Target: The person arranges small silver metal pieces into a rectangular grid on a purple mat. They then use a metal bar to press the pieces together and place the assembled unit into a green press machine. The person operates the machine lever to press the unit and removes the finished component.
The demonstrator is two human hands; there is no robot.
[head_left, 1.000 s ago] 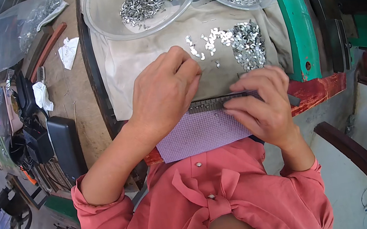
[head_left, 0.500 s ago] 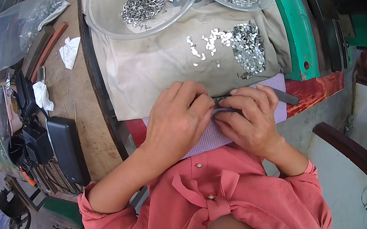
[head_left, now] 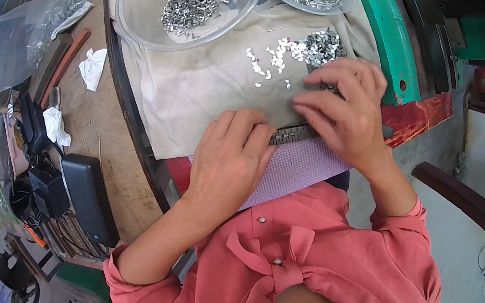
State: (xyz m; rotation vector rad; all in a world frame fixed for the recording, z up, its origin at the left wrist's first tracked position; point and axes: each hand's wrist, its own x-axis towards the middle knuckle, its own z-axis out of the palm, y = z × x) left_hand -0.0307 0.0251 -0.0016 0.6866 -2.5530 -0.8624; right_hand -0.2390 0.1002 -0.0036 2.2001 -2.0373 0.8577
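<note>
Steadying is best left to the left hand [head_left: 226, 158], drawn narrow at the dark slotted bar [head_left: 296, 135] on purple cloth [head_left: 296, 164], its grip unclear; with the right hand [head_left: 350, 110], parted near the silver flakes [head_left: 321, 47], single pieces should be pinched.

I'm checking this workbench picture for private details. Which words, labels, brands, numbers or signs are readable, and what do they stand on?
No text is readable.
Black rectangular plastic case: tiny pale mark near its lower end, too small to read.
Large clear round plastic tub: marking towards its far side, too faint to read.
Dark slotted metal bar: no lettering can be made out.
</note>
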